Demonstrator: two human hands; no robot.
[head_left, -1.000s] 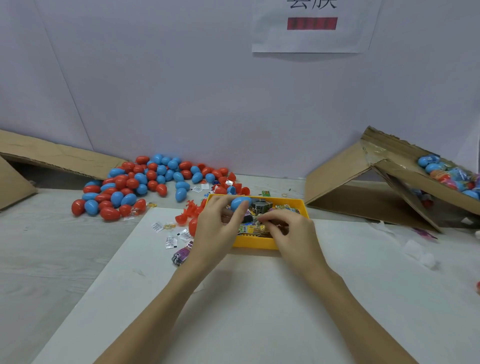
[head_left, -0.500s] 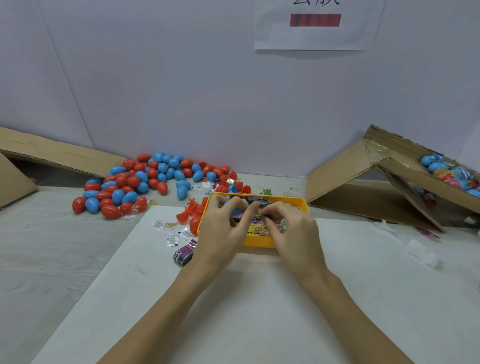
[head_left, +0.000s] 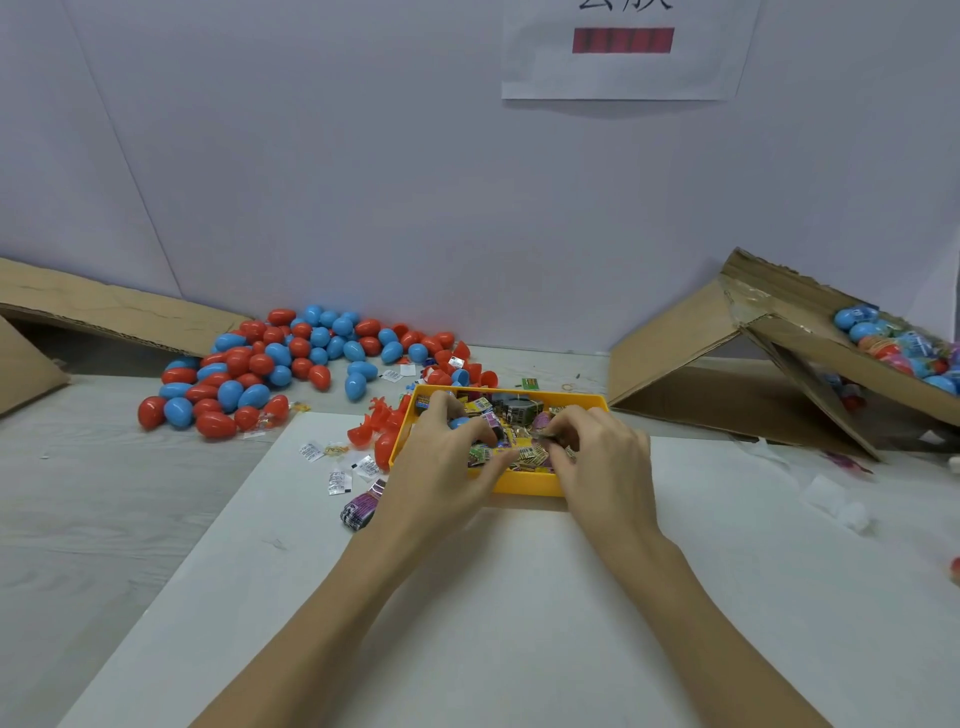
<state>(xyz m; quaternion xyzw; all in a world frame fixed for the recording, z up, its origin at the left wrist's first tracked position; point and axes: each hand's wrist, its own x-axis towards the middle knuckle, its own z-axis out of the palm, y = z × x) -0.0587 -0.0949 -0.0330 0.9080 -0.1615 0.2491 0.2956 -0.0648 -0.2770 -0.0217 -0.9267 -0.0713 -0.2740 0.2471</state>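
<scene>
Step in hand looks like stuffing a toy packet into an egg. The left hand (head_left: 441, 460) sits over the left half of the yellow tray (head_left: 524, 486), fingers curled round a blue shell (head_left: 460, 423), only a sliver of which shows btw thumb & forefinger. The right hand (head_left: 605, 460) is over the tray's right half, thumb & forefinger tips closed in what looks like a pinch on a small packet (head_left: 540, 435), other fingers loosely bent. To do it well, imo: turn the shell's mouth toward the right hand, fold the packet small before pushing it in, & work low over the tray so a dropped piece lands among the other packets, not on the desk (head_left: 78, 493). Can't tell if the shell is a half or a whole egg, as the hand hides it. Around: a heap of red & blue eggs (head_left: 291, 364) lies behind-left of the tray; loose red halves (head_left: 371, 434) sit against the tray's left wall, w/ white sachets (head_left: 337, 480) & a purple packet (head_left: 361, 506) just beside them on the white sheet (head_left: 519, 623). Far right, a tipped cardboard box (head_left: 675, 353) holds what look like filled eggs (head_left: 883, 343). In the way: the red halves crowd the left side, & the tray's packets overlap, so lifting one w/o dragging a neighbour needs a clean pinch
</scene>
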